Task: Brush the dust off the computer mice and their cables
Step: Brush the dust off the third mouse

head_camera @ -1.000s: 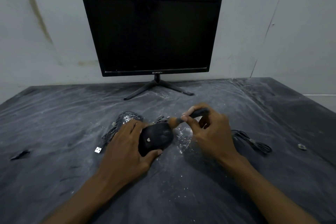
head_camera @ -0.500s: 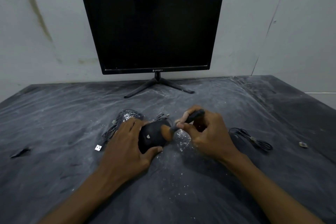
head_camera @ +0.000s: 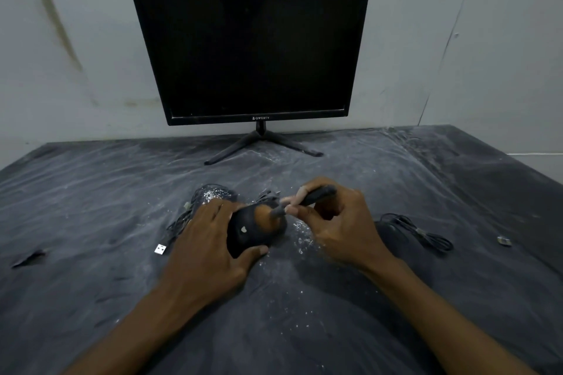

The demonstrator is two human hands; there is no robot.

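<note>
My left hand (head_camera: 210,240) grips a black computer mouse (head_camera: 246,233) on the dusty dark table, thumb under its near edge. My right hand (head_camera: 338,222) pinches a small brush (head_camera: 307,199) with a dark handle; its brown bristles lie on the top of the mouse. A second mouse (head_camera: 213,195), speckled with white dust, sits just behind my left hand with its cable bundle (head_camera: 179,219) and white USB plug (head_camera: 160,249). A third black mouse (head_camera: 393,237) lies right of my right hand, its coiled cable (head_camera: 426,233) beside it.
A black monitor (head_camera: 253,55) on a splayed stand stands at the back against the wall. White dust specks lie on the table (head_camera: 91,192) near the mouse. A small metal piece (head_camera: 504,240) lies at the right, a dark scrap (head_camera: 29,257) at the left.
The brush head has moved left from the mouse's right edge onto its top. My left hand keeps the same hold on the mouse.
</note>
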